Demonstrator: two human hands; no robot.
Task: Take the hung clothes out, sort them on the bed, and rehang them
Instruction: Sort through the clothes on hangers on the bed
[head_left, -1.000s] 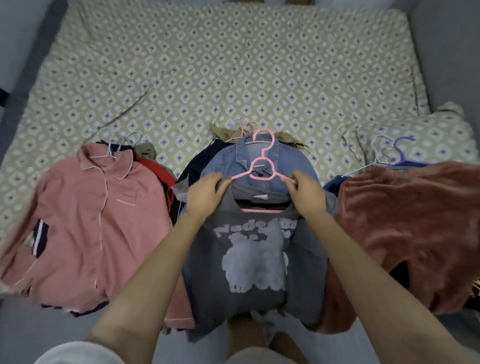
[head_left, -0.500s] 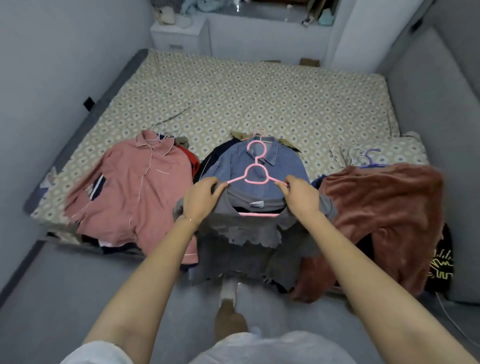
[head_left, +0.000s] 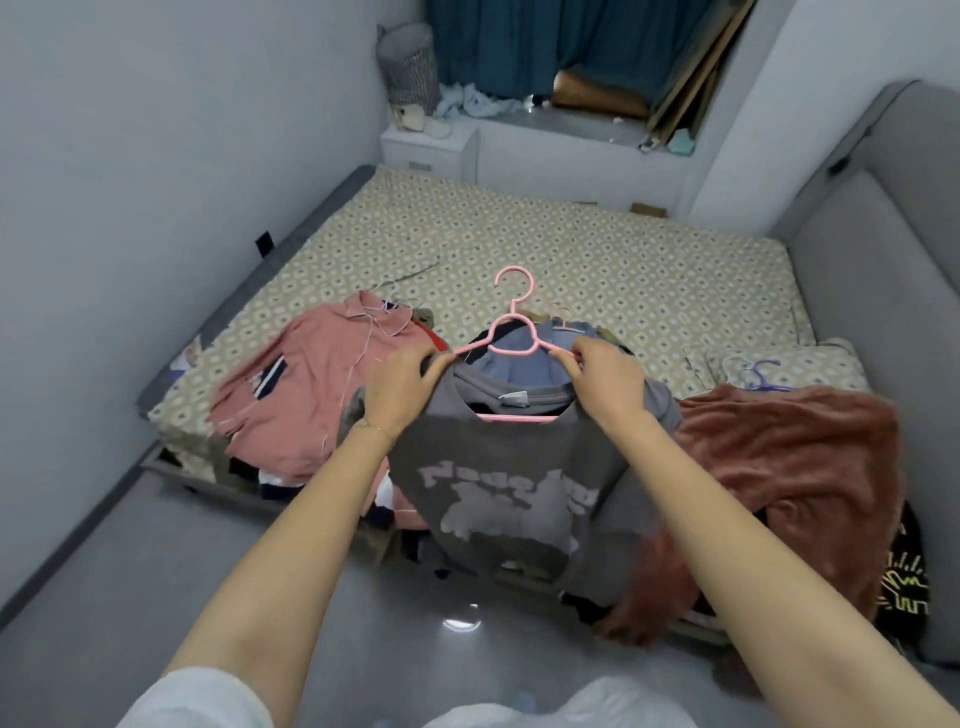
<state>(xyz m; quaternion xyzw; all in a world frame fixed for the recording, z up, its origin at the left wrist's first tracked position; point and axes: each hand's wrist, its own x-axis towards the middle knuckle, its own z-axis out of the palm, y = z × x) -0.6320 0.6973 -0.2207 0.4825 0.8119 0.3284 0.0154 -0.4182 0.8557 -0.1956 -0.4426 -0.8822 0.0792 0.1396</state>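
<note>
A grey T-shirt (head_left: 498, 493) with a pale print hangs on a pink hanger (head_left: 511, 332), lifted above the bed's near edge. My left hand (head_left: 400, 389) grips the shirt's left shoulder on the hanger. My right hand (head_left: 602, 379) grips the right shoulder the same way. Behind the shirt a blue denim shirt (head_left: 524, 364) lies on the middle pile. A pink shirt (head_left: 322, 384) tops the left pile. A rust-coloured fleece garment (head_left: 789, 467) covers the right pile, with a purple hanger (head_left: 761, 376) at its top.
The bed (head_left: 571, 260) with its patterned sheet stretches back to a white nightstand (head_left: 428, 148) and a window ledge. A grey padded headboard (head_left: 878, 260) stands on the right, a wall on the left. Grey floor (head_left: 130, 571) lies in front of the bed.
Both hands have lifted the grey T-shirt on its pink hanger off the middle pile. The view has pulled back and up from the bed.
</note>
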